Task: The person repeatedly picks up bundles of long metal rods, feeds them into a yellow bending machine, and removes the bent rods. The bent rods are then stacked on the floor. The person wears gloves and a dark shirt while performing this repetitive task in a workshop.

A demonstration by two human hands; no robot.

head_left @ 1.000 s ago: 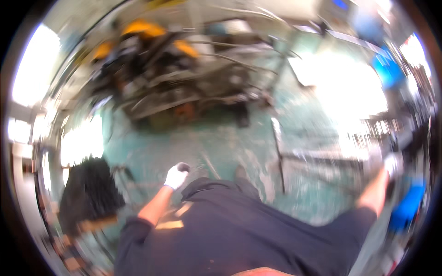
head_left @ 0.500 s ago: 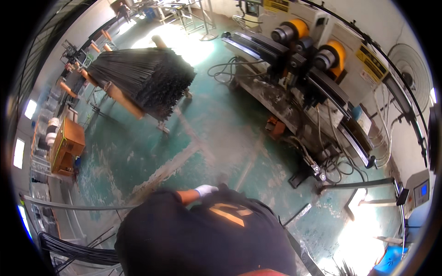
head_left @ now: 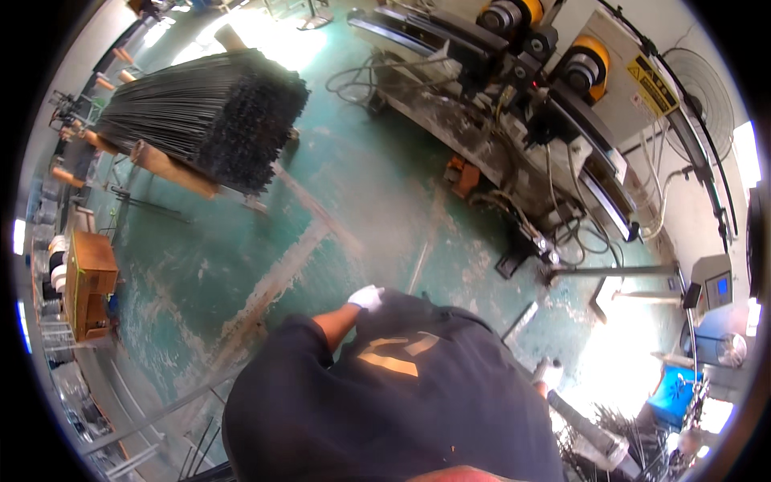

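Hands in white gloves hang free: since a half-second ago the left hand (head_left: 367,297) has swung out, loosely curled and empty, over the green floor (head_left: 241,241), while the right hand (head_left: 549,374), grip unclear, nears dark rods (head_left: 610,430).

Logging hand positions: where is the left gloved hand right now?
In the head view, the left hand is centre frame, raised in front of the dark shirt, above the green floor.
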